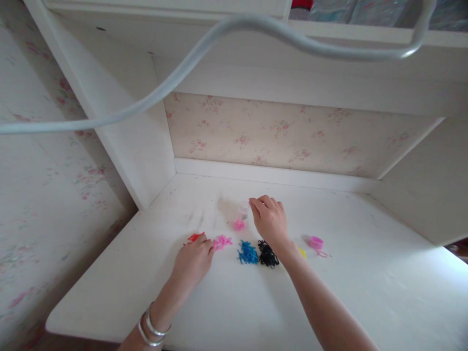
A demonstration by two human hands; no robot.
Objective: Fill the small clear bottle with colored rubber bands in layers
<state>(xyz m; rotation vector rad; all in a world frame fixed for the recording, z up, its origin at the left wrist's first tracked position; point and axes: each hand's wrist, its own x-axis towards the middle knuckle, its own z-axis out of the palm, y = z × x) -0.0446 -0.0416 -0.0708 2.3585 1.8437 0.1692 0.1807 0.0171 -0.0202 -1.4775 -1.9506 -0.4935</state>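
Observation:
My right hand is closed round a small clear container with pink bits at its bottom, held just above the white desk. My left hand rests on the desk with its fingers curled at a pile of pink bits; whether it pinches any I cannot make out. A red pile lies just beyond the left hand. A blue pile and a black pile lie in a row to the right, with a yellow bit behind my right wrist.
A pink lid or cap with a loop lies right of my right arm. White cabinet walls close in the desk at left, right and above. A grey cable hangs across the top of the view.

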